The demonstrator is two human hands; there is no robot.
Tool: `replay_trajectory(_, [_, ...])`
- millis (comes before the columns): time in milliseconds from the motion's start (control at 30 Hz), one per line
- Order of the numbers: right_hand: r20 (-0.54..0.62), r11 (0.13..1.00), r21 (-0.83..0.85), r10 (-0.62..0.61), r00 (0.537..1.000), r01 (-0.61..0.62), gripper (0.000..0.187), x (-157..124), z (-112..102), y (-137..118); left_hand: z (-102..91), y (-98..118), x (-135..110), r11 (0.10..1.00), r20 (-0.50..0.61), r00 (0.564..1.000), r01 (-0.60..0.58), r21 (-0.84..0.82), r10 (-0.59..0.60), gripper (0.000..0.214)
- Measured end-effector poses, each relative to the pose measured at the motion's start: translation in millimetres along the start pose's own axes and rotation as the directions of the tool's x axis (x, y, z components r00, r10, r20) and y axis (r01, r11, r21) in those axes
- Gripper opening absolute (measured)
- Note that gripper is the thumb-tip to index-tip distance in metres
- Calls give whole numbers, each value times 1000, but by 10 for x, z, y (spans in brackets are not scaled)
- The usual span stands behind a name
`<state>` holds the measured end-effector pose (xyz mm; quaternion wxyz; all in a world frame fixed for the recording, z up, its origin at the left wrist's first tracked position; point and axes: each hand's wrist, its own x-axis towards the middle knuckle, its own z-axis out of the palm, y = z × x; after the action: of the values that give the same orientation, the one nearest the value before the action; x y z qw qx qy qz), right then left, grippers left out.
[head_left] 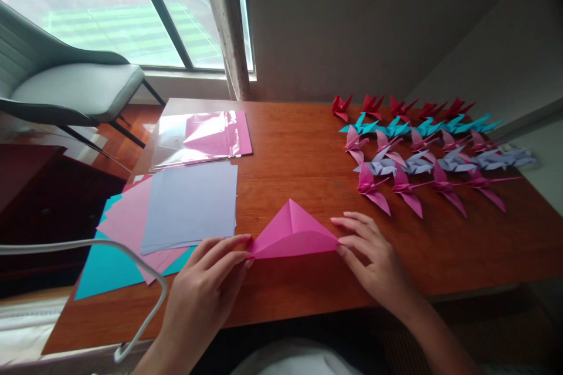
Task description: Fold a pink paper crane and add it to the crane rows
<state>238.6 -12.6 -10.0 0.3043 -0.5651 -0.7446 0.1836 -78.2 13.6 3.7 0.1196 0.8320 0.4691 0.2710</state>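
Note:
A sheet of bright pink origami paper (292, 237), folded into a triangle with its tip pointing away from me, is at the middle of the wooden table's near side. Its near edge bows, and a crease runs down from the tip. My left hand (215, 275) pinches the left corner between thumb and fingers. At the opposite corner, my right hand (372, 252) has thumb and index finger closed on the paper, its other fingers held slightly apart.
Rows of folded paper cranes (411, 184) in several colours stand at the right. To the left lie fanned paper sheets (191, 205), with a clear plastic packet (202, 135) of pink paper behind. A white cable (149, 272) crosses the front left, and a chair (79, 88) stands by the window.

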Motion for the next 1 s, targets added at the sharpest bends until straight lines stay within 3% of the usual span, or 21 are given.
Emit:
replay_trajectory(233, [77,999,-42,28,997,-25,15,35,-41,-83,26,322,48,959,-109,993,-16,283,49,44])
replay_trajectory(367, [102,999,-33,40,994,-37,16,40,-50,-95,-3,536,17,978,-228,969,-45,203,92,50])
replay_trajectory(467, [123,998,-5,56,991,-56,17,38,-52,-88,9,629,-47,965,-249,933,-262,23,259,35])
replay_trajectory(533, [134,998,16,63,989,-66,17,39,-52,-79,60,665,-66,888,-182,874,-460,-5,451,27])
replay_trajectory(567, [137,997,22,65,989,-68,17,40,-52,-74,98,680,-61,873,-166,862,-487,-8,479,27])
replay_trajectory(667, [140,998,23,61,988,-65,17,43,-47,-65,234,723,-1,915,-24,915,-402,21,403,41])
replay_trajectory(767, [136,998,12,52,989,-55,15,49,-44,-70,347,755,82,940,49,946,-324,111,320,45])
replay_trajectory(1000, [116,998,2,58,992,-59,15,112,-101,-134,435,755,175,942,216,952,-263,209,218,58])
